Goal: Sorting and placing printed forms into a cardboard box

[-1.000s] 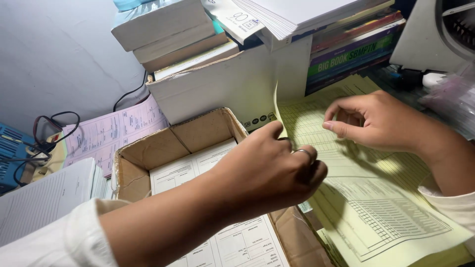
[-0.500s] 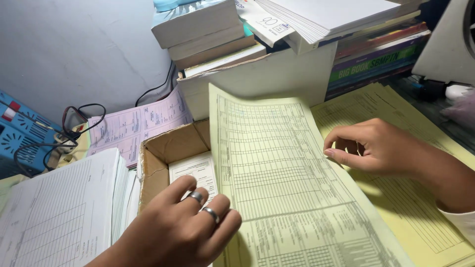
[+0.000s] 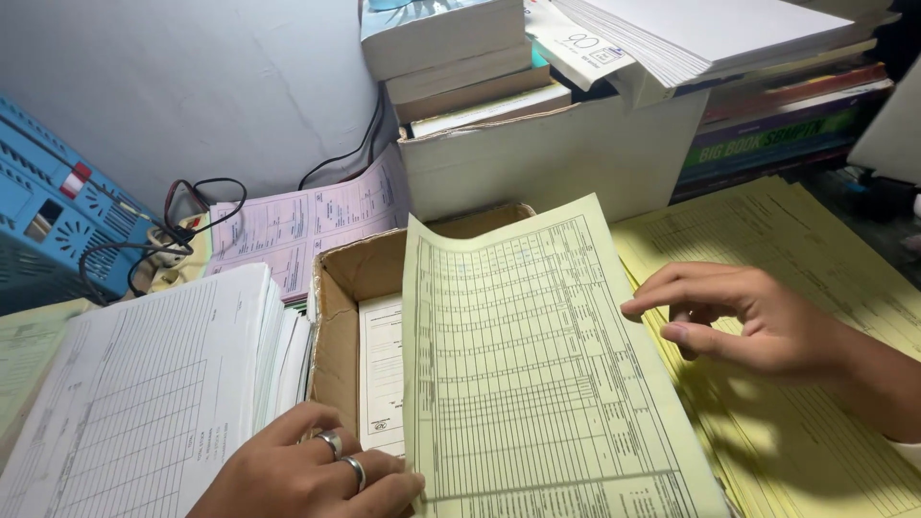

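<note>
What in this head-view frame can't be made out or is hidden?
- Cardboard box: most of its inside is covered by the yellow sheet held over it.
- Left hand: palm and wrist cut off by the bottom edge; its grip on the sheet is partly hidden.
- Yellow stack: the part under the right hand is covered and shadowed.
- Blue device: cut off by the left edge.
- Form print: too small to read.

Open brown cardboard box (image 3: 341, 317) at centre, white carton (image 3: 547, 158) behind it
</note>
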